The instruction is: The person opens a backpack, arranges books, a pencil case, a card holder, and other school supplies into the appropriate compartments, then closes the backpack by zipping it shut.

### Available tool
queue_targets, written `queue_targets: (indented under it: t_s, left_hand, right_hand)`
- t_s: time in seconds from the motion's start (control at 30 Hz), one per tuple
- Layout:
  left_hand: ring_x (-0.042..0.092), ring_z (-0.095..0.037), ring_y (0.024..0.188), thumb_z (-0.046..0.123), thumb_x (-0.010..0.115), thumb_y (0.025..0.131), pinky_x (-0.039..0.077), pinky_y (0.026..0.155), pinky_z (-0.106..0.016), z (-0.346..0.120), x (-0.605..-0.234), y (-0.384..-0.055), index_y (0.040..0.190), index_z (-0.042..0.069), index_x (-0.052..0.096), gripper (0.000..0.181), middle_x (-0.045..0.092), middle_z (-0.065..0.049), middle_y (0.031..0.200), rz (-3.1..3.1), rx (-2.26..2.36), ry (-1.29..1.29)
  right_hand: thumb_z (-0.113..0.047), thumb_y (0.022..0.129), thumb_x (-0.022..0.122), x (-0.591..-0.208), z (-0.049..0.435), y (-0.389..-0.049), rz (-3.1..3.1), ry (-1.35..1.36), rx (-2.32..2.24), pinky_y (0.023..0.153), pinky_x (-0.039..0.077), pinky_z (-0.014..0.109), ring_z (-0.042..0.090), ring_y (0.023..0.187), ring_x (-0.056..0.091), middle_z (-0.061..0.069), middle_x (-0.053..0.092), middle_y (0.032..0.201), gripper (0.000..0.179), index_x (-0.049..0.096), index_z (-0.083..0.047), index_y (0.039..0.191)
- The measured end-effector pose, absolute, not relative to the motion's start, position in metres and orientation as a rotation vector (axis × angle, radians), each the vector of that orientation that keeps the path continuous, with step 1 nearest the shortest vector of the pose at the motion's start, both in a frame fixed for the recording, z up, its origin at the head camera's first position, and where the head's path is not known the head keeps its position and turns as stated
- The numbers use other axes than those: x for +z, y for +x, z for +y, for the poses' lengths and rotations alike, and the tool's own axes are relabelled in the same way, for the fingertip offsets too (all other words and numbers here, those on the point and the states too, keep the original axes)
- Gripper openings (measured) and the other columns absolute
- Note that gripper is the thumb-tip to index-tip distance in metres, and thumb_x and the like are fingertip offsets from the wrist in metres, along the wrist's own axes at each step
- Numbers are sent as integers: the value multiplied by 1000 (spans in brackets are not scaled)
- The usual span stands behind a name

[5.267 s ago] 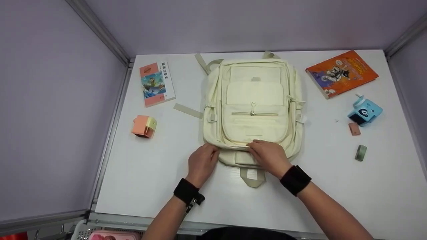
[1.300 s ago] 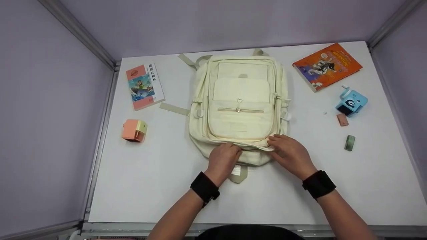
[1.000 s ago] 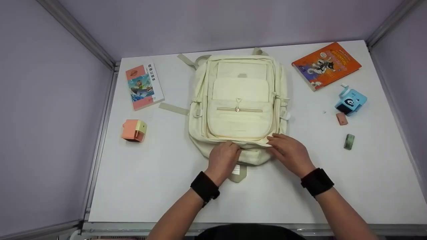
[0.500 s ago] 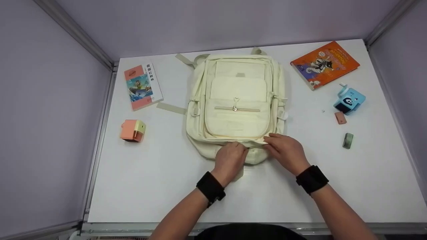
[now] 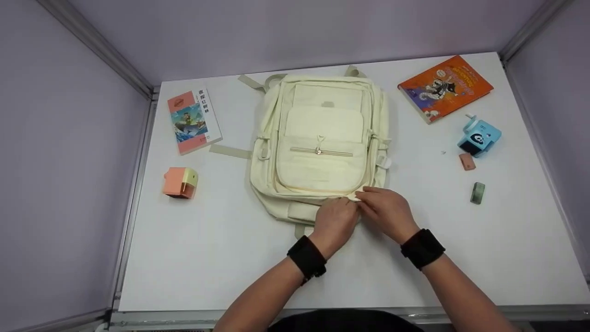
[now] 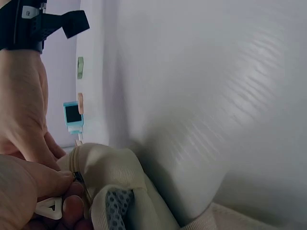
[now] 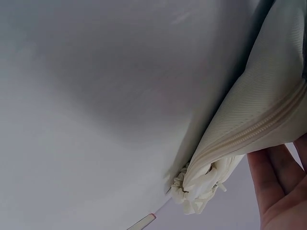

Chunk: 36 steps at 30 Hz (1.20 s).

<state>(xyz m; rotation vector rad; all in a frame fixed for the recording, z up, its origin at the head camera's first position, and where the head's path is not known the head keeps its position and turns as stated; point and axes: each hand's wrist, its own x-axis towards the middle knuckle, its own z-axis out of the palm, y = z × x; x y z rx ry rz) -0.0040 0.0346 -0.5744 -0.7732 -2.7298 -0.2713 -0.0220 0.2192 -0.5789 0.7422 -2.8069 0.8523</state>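
A cream backpack [image 5: 322, 170] lies flat, front pocket up, with its top handle strap toward the person. At its near edge my left hand [image 5: 337, 220] pinches a zipper pull [image 6: 49, 209]; the dark zipper slider [image 6: 79, 178] shows by the fingertips in the left wrist view. Just to the right, my right hand [image 5: 388, 212] grips the bag's edge beside the zip, its fingertips close to the left hand's. In the right wrist view, the zipper teeth [image 7: 254, 129] run along the cream fabric toward the gathered side pocket [image 7: 194, 189], with the right fingers behind the fabric.
On the left lie a pink-and-white book [image 5: 194, 121] and a pink pencil sharpener [image 5: 180, 182]. To the right are an orange book [image 5: 445, 89], a blue pencil sharpener [image 5: 480, 136], a pink eraser [image 5: 467, 162] and a green eraser [image 5: 478, 192]. Grey panels [image 5: 295, 37] border the white table.
My left hand has slid rightward along the bag's near edge with the zipper pull, closing in on the right hand. Earlier, the right hand shifted from the edge's middle to near its right corner.
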Motion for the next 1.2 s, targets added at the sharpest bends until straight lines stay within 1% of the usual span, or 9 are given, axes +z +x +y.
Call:
queue_targets:
  t_s: [0.2, 0.33, 0.47, 0.57, 0.7, 0.83, 0.93, 1.03, 1.2]
  left_hand:
    - [63, -14, 69, 36, 68, 100, 49, 63, -27, 36, -575, -4, 87, 21, 72, 20, 63, 4, 76, -2752, -238, -762]
    - [63, -14, 69, 37, 68, 99, 50, 62, -28, 36, -574, -3, 91, 20, 72, 20, 64, 4, 78, -2762, -268, -753]
    - [64, -14, 71, 37, 69, 99, 51, 63, -28, 35, -574, -3, 97, 19, 73, 19, 65, 3, 81, -2794, -305, -760]
    - [64, -15, 71, 37, 68, 100, 51, 63, -29, 34, -573, -3, 96, 18, 73, 20, 66, 3, 81, -2807, -324, -760]
    - [64, -16, 70, 36, 66, 101, 51, 63, -30, 33, -573, -3, 92, 17, 72, 22, 66, 2, 81, -2815, -317, -759]
    - [64, -15, 71, 35, 66, 101, 51, 63, -29, 33, -572, -3, 92, 17, 72, 22, 65, 2, 81, -2826, -296, -771]
    - [64, -16, 72, 34, 67, 101, 51, 65, -29, 34, -572, -2, 92, 16, 71, 20, 65, 2, 81, -2816, -307, -774]
    - [64, -16, 72, 33, 69, 99, 50, 65, -29, 35, -572, -1, 90, 17, 71, 19, 64, 2, 80, -2790, -305, -772]
    - [63, -15, 67, 34, 70, 98, 50, 60, -30, 37, -574, 1, 86, 18, 70, 20, 64, 3, 77, -2752, -261, -746]
  right_hand:
    - [-14, 92, 78, -580, 217, -22, -2817, 732, 890, 91, 54, 48, 28, 111, 68, 9, 74, 116, 27, 77, -12, 119]
    - [-15, 93, 78, -582, 220, -21, -2800, 740, 943, 93, 53, 47, 27, 114, 67, 7, 75, 116, 27, 77, -12, 119]
    - [-11, 89, 81, -585, 230, -19, -2726, 792, 992, 97, 51, 47, 29, 120, 64, 7, 73, 122, 32, 76, -9, 120]
    - [-6, 85, 84, -589, 240, -17, -2676, 814, 991, 101, 48, 45, 30, 125, 61, 9, 70, 128, 39, 74, -6, 123]
    - [-2, 82, 85, -595, 251, -17, -2656, 785, 971, 105, 44, 40, 31, 127, 59, 10, 69, 131, 43, 74, -5, 123]
    - [-2, 82, 86, -598, 255, -18, -2648, 768, 974, 107, 42, 32, 29, 127, 59, 8, 69, 130, 39, 76, -7, 119]
    - [-2, 82, 85, -598, 254, -18, -2630, 778, 964, 106, 43, 31, 29, 124, 61, 7, 71, 126, 33, 77, -8, 113]
    - [-4, 83, 84, -597, 252, -20, -2617, 777, 929, 102, 47, 34, 28, 121, 64, 5, 73, 120, 27, 77, -9, 109]
    - [-8, 84, 84, -593, 248, -22, -2640, 740, 901, 93, 52, 38, 26, 116, 67, 2, 76, 112, 26, 79, -10, 109]
